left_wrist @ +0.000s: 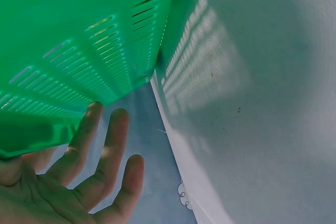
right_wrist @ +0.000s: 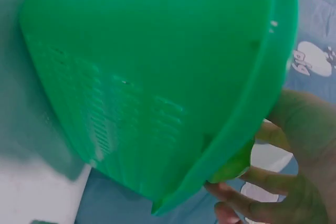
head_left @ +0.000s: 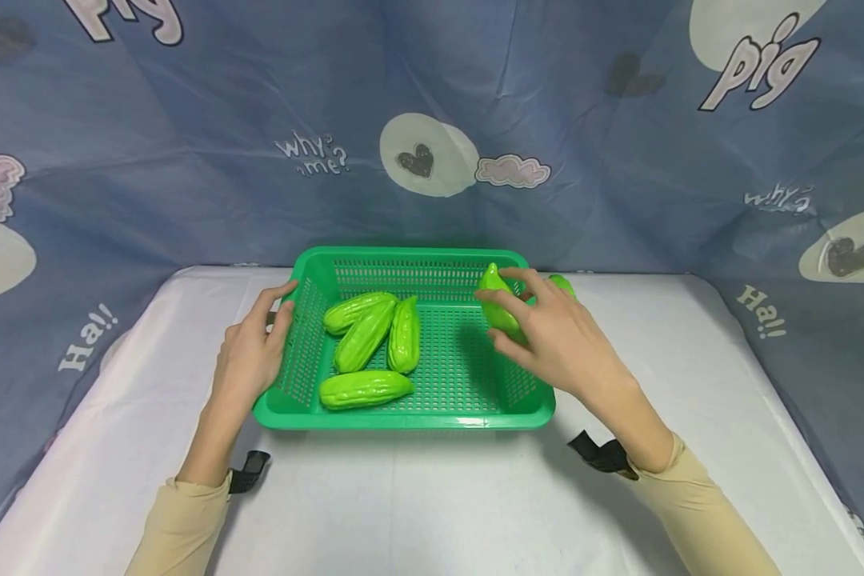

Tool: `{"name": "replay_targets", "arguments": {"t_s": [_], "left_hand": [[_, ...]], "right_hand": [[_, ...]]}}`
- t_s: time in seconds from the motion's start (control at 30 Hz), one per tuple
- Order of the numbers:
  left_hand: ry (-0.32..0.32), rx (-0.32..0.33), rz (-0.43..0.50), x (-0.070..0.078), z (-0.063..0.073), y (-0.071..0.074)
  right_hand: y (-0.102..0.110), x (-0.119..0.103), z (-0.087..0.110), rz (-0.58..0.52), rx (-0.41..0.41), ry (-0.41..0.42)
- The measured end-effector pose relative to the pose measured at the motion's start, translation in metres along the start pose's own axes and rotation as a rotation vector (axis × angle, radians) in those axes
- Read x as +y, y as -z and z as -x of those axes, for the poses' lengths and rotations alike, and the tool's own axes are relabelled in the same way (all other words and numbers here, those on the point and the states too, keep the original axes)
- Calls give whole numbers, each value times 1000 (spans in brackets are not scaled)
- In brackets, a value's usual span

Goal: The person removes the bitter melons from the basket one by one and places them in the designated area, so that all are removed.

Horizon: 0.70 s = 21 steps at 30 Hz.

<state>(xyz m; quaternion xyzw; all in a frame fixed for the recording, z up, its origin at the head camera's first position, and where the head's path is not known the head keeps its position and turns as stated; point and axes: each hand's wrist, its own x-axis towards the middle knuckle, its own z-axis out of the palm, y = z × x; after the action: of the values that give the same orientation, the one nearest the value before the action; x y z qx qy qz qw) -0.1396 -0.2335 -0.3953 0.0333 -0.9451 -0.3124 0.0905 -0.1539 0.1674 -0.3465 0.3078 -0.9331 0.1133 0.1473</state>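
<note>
A green plastic basket (head_left: 432,421) with slotted walls sits on the white table. Inside, toward its left, lie several light green bitter melons (head_left: 366,390). My left hand (head_left: 248,356) grips the left rim between thumb and forefinger; its other fingers (left_wrist: 113,145) spread outside the slotted wall. Over the basket's right end, my right hand (head_left: 558,332) holds another bitter melon (head_left: 499,300) by the fingertips, its pointed end upward. In the right wrist view, the rim hides most of this bitter melon (right_wrist: 233,165).
Behind my right hand, past the basket's right rim, a rounded green thing (head_left: 562,284) shows in part. A blue printed cloth (head_left: 432,216) hangs directly behind the table (head_left: 432,504) and along both sides. A dark strap circles each wrist.
</note>
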Motion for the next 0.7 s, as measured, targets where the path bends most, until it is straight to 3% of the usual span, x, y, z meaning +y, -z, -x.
{"name": "replay_targets", "arguments": {"t_s": [0.3, 0.7], "left_hand": [[12, -6, 1, 0, 0, 0], [11, -4, 9, -1, 1, 0]], "right_hand": [[10, 14, 5, 47, 45, -63], [14, 42, 15, 92, -4, -167]]}}
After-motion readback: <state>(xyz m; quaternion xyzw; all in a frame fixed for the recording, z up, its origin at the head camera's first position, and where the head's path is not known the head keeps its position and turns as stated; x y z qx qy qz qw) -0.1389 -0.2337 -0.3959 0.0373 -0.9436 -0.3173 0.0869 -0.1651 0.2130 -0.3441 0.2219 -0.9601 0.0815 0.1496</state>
